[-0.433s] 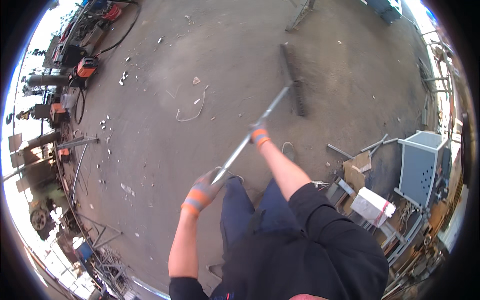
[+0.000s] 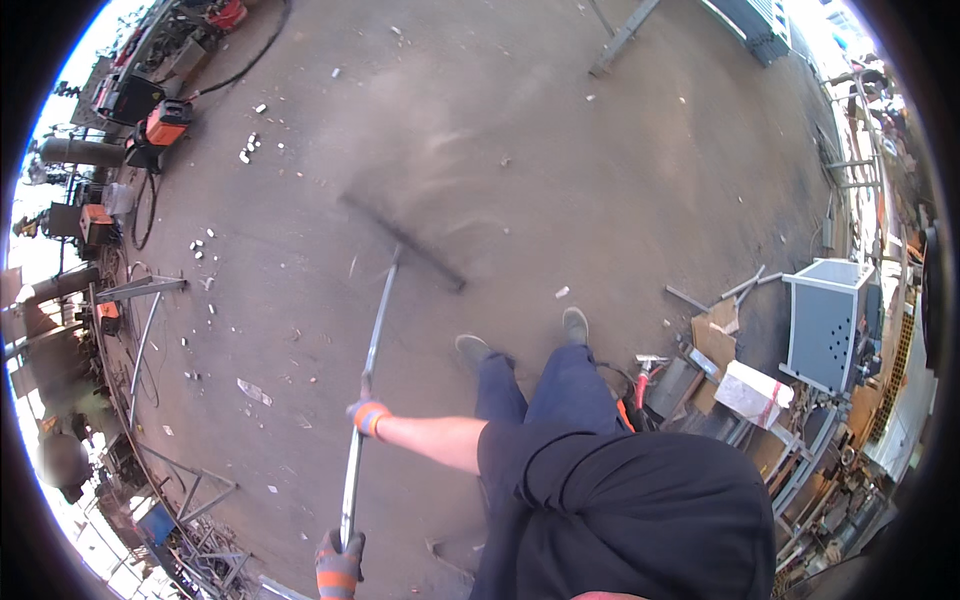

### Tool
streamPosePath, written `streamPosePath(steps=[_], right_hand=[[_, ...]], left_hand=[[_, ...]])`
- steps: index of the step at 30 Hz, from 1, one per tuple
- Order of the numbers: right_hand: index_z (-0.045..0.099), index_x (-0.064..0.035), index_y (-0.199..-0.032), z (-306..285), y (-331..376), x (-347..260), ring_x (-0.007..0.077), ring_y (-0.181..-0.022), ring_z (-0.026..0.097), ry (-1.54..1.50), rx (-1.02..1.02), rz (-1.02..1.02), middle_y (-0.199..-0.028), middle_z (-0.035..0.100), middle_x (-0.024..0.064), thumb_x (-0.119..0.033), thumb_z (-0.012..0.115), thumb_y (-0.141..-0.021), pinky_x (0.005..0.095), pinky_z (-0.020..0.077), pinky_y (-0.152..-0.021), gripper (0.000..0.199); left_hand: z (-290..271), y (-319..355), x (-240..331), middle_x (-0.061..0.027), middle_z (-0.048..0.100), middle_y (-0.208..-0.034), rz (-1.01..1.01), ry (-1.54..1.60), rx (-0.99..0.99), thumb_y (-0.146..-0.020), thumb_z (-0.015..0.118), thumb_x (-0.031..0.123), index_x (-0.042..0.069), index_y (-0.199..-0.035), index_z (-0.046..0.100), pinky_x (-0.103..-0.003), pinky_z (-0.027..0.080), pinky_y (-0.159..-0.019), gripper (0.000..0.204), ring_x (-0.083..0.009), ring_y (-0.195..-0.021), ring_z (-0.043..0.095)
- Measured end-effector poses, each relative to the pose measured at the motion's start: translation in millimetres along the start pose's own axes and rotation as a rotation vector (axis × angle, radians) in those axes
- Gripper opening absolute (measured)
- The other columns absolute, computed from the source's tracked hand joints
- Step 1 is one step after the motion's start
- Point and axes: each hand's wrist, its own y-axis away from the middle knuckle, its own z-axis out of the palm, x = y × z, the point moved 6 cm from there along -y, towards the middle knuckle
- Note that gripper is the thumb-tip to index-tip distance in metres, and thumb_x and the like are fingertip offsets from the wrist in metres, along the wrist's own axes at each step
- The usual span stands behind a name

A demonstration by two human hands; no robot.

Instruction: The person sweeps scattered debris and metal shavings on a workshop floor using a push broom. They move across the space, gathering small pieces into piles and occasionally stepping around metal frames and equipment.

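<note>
A wide push broom spans the middle of the floor, its dark head (image 2: 405,243) slightly blurred and touching the concrete. From the head a metal handle (image 2: 378,320) runs down toward my left side. My right hand (image 2: 368,415), in a grey and orange glove, is wrapped round the middle of the handle. Near the lower edge my left hand (image 2: 340,568), gloved alike, grips the handle's end. Dust (image 2: 440,150) hangs over the floor beyond the broom head. My two shoes (image 2: 474,348) stand to the right of the handle.
Small white pieces (image 2: 250,150) lie scattered at the left, near an orange and black machine (image 2: 168,122). On the right are a grey metal cabinet (image 2: 825,325), a white block (image 2: 745,392), cardboard (image 2: 713,340) and a red-handled hammer (image 2: 643,378). A metal leg (image 2: 625,40) stands at the far side.
The broom head has swept from the far right to the left and nearer me. Both hands moved left and down with the handle, and dust has risen. The hammer beside me has come into view.
</note>
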Motion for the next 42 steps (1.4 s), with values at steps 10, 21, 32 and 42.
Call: streamPosePath(steps=[10, 21, 32, 42], right_hand=[[0.048, -0.0104, -0.141, -130, 10, 33, 0.0329, -0.091, 0.067, -0.767, 0.24, 0.304, -0.102, 0.068, 0.0208, -0.033, 0.065, -0.085, 0.0457, 0.054, -0.08, 0.064], [0.077, -0.0087, -0.089, -613, -85, 407, 0.0286, -0.094, 0.075, 0.73, 0.506, 0.214, -0.097, 0.076, 0.0106, -0.011, 0.062, -0.086, 0.0434, 0.0592, -0.083, 0.016], [0.078, -0.0067, -0.096, -568, -223, 270, 0.0351, -0.086, 0.074, 0.117, 0.221, 0.309, -0.096, 0.075, 0.0183, -0.011, 0.071, -0.076, 0.0458, 0.0597, -0.071, 0.022], [0.035, -0.0064, -0.147, -252, -301, -7, 0.0362, -0.083, 0.071, 0.154, -0.169, 0.057, -0.095, 0.071, 0.0235, -0.014, 0.059, -0.088, 0.0458, 0.0572, -0.071, 0.064]], left_hand=[[3, -18, 79, -0.0127, 0.067, -0.075, 0.326, -0.017, 0.019, -0.089, 0.077, 0.034, 0.002, -0.098, 0.071, -0.041, 0.049, -0.062, 0.034, -0.0242, -0.063, 0.059], [65, -215, 562, -0.0225, 0.073, -0.093, 0.993, -0.178, 0.165, -0.09, 0.072, 0.038, 0.002, -0.108, 0.07, -0.048, 0.054, -0.08, 0.04, -0.0441, -0.088, 0.068], [-44, -318, 488, -0.0009, 0.053, -0.057, 0.395, 0.304, -0.249, -0.092, 0.073, 0.037, 0.007, -0.09, 0.068, -0.033, 0.038, -0.04, 0.031, -0.0139, -0.045, 0.05], [-152, -248, 165, -0.0068, 0.057, -0.065, -0.172, 0.415, -0.13, -0.091, 0.072, 0.027, 0.002, -0.105, 0.061, -0.038, 0.048, -0.042, 0.031, -0.0202, -0.047, 0.055]])
